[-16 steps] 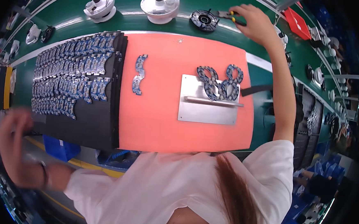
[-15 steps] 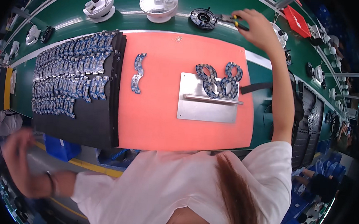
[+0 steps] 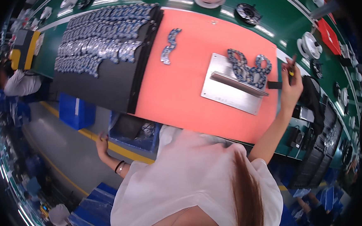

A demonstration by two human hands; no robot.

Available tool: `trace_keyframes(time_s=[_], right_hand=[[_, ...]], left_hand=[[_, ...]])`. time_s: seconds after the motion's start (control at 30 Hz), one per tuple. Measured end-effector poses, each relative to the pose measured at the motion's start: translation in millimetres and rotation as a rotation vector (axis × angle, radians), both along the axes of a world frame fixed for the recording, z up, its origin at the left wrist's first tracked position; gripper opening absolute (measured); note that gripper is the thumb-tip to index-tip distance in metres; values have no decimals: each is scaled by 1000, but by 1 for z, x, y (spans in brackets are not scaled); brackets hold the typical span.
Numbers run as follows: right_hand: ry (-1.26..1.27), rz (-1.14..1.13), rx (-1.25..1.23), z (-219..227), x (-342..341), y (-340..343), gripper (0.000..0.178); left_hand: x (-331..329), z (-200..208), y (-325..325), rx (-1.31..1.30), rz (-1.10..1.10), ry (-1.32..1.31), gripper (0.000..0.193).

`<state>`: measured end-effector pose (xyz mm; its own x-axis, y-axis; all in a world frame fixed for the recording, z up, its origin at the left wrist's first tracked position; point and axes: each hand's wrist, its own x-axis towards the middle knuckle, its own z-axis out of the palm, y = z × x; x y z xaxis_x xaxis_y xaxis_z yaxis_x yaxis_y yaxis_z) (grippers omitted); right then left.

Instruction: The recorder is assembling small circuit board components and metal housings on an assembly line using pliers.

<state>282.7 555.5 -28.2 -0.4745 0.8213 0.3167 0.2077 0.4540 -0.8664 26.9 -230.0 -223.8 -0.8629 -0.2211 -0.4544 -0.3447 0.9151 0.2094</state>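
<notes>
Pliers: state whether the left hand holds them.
No, the pliers are in the right hand, to the right of the orange mat.

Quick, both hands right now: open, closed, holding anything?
Left hand: looks loosely open, nothing visible in it.
Right hand: closed, holding a yellow-and-black hand tool.

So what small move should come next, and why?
Probably bring your left hand to the circuit boards on the metal plate to steady them: that hand looks empty and hangs away from the pink mat, while your right hand holds yellow-handled pliers near the boards.
</notes>
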Motion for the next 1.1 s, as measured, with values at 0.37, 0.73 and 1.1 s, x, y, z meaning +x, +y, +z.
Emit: trace_keyframes(time_s=[0.37, 0.73, 1.1], right_hand=[[173, -113, 54, -8, -5, -45, 29], [289, -136, -205, -52, 0, -40, 27], [321, -176, -112, -56, 15, -32, 27]], left_hand=[[-11, 270, 453, 882, -773, 642, 27], [-38, 134, 574, 229, -799, 891, 33], [-9, 239, 504, 1032, -443, 853, 20]])
